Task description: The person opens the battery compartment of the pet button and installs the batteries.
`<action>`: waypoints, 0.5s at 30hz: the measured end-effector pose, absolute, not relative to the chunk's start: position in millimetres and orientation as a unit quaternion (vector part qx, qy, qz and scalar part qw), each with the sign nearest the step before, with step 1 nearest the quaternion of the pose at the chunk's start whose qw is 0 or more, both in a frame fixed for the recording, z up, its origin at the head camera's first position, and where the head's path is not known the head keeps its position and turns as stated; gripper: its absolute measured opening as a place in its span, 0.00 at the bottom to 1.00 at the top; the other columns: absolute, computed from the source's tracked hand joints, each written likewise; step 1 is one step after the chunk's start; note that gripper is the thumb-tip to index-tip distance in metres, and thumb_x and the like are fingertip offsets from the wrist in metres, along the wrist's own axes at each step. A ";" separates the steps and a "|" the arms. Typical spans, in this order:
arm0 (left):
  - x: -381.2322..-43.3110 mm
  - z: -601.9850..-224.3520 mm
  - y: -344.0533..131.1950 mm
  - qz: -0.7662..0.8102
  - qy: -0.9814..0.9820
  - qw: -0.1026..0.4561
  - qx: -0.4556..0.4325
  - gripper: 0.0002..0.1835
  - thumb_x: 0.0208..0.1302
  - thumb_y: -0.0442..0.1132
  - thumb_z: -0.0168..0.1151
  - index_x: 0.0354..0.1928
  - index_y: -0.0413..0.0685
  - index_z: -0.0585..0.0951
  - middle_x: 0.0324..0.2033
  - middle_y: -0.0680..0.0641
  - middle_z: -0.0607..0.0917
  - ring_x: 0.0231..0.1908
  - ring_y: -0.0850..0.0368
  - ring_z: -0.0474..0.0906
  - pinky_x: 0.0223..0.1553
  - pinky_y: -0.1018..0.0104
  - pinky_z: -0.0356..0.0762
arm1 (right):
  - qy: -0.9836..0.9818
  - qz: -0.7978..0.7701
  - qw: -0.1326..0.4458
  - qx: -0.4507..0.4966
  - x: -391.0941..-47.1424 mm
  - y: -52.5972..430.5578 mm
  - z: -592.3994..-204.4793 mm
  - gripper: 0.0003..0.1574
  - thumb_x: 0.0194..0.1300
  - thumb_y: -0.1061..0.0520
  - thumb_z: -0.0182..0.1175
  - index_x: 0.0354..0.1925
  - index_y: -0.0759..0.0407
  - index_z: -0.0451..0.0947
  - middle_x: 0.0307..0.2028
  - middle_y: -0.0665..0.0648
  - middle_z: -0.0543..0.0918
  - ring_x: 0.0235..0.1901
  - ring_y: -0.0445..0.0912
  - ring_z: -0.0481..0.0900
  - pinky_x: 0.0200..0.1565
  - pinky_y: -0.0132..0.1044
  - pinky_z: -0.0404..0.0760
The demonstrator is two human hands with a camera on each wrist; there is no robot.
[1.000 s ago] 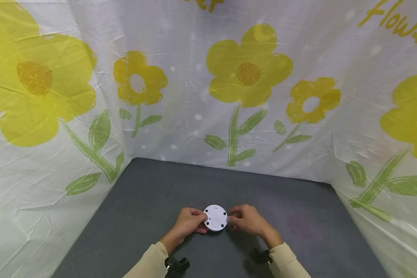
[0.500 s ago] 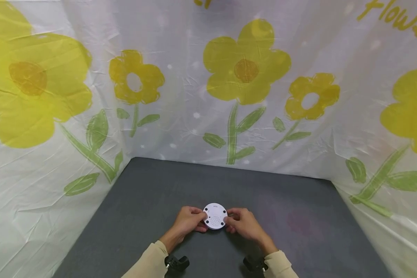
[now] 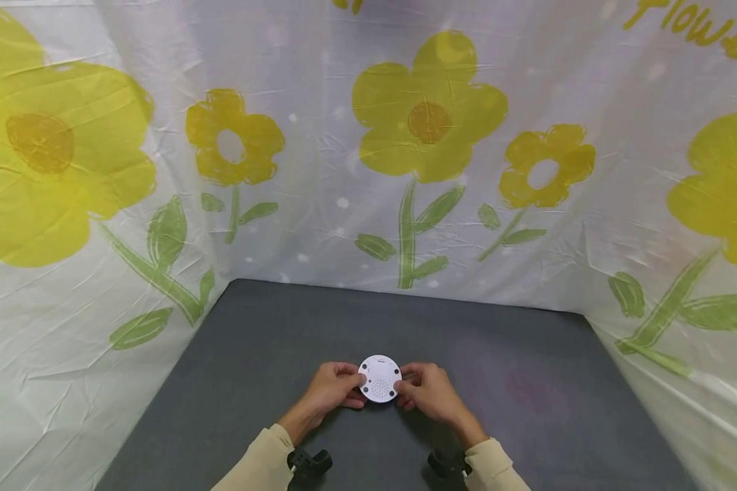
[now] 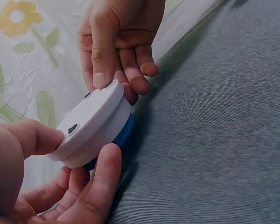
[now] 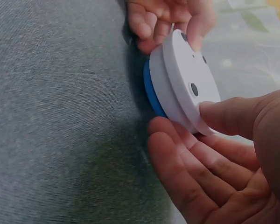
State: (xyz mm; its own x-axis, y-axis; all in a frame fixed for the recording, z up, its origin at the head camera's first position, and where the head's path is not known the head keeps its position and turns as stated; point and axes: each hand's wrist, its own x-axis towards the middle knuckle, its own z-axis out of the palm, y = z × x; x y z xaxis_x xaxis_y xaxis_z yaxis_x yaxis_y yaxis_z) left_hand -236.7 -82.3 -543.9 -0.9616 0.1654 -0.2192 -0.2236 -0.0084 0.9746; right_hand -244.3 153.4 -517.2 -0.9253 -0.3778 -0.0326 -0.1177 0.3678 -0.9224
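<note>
Between the two hands is a round white device with dark round feet and a patch of small holes on its upward face. Both wrist views show its stepped white side and a blue layer underneath, facing the table. My left hand pinches the left edge, thumb on the white face and fingers below. On the opposite edge my right hand grips the same way, its thumb pressing near a dark foot. The device's blue side is mostly hidden.
A dark grey table lies under the hands. White cloth walls printed with yellow flowers rise at its back and both sides. Dark straps with small cameras sit on the wrists.
A second ago my right hand was at the device's right edge with its thumb beside it; now the thumb lies on the face. The left hand keeps its hold.
</note>
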 end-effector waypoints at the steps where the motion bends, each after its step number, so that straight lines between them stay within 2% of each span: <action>1: -237.2 -542.8 -82.4 0.709 0.691 0.138 -0.020 0.22 0.64 0.38 0.66 0.54 0.30 0.76 0.37 0.41 0.87 0.30 0.51 0.88 0.32 0.57 0.90 | 0.821 -0.538 0.116 -0.150 -244.9 153.2 -516.8 0.19 0.65 0.62 0.65 0.52 0.71 0.77 0.29 0.68 0.87 0.25 0.58 0.87 0.27 0.49 0.89; 8: -243.6 -528.9 -81.8 0.717 0.686 0.118 -0.020 0.19 0.63 0.37 0.66 0.53 0.33 0.78 0.35 0.41 0.88 0.25 0.53 0.87 0.30 0.57 0.90 | 0.857 -0.490 0.065 -0.150 -249.9 151.2 -507.4 0.16 0.63 0.61 0.66 0.49 0.63 0.78 0.28 0.60 0.89 0.22 0.50 0.87 0.25 0.39 0.88; 12: -247.8 -522.9 -80.0 0.736 0.666 0.115 -0.038 0.21 0.66 0.44 0.64 0.53 0.33 0.79 0.36 0.40 0.88 0.27 0.51 0.87 0.34 0.54 0.90 | 0.867 -0.478 0.041 -0.139 -249.9 148.3 -500.5 0.14 0.63 0.61 0.66 0.47 0.61 0.78 0.29 0.58 0.89 0.24 0.47 0.87 0.27 0.34 0.87; 15: -249.1 -519.1 -79.0 0.746 0.653 0.113 -0.054 0.25 0.68 0.50 0.62 0.54 0.32 0.80 0.36 0.38 0.88 0.28 0.48 0.88 0.35 0.52 0.90 | 0.864 -0.487 0.032 -0.125 -248.9 146.2 -496.6 0.12 0.64 0.60 0.65 0.46 0.61 0.79 0.31 0.59 0.89 0.25 0.47 0.87 0.28 0.34 0.88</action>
State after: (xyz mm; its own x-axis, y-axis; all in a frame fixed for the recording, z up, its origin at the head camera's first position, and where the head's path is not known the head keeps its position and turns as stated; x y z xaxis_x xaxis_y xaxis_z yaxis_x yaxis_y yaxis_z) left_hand -249.1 -79.0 -519.1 -0.9684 0.0988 -0.2288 -0.2399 -0.1201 0.9633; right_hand -248.9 146.2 -496.6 -0.9664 -0.2482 0.0661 -0.1849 0.4935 -0.8499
